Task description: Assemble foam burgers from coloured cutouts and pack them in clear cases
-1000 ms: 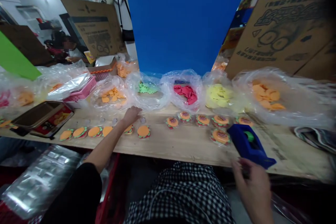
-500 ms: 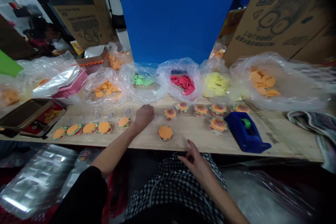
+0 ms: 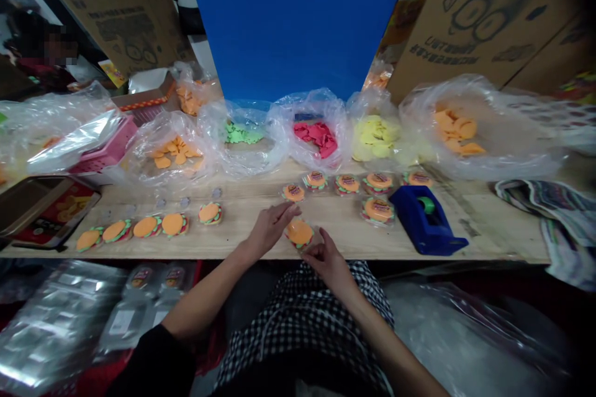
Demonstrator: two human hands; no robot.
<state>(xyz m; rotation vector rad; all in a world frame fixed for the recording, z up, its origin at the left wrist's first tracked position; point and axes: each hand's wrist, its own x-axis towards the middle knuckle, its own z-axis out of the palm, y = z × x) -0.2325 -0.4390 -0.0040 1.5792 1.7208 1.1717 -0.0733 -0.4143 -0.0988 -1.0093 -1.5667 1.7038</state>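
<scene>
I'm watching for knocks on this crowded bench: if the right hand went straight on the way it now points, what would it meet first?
The right hand would first meet the round orange-and-green burger-shaped craft piece on the wooden bench. It is right at the fingertips, possibly already touching; depth is hard to judge from this view.

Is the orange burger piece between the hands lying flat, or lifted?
Flat: the burger piece rests on the wooden table, between left hand and right hand.
</scene>
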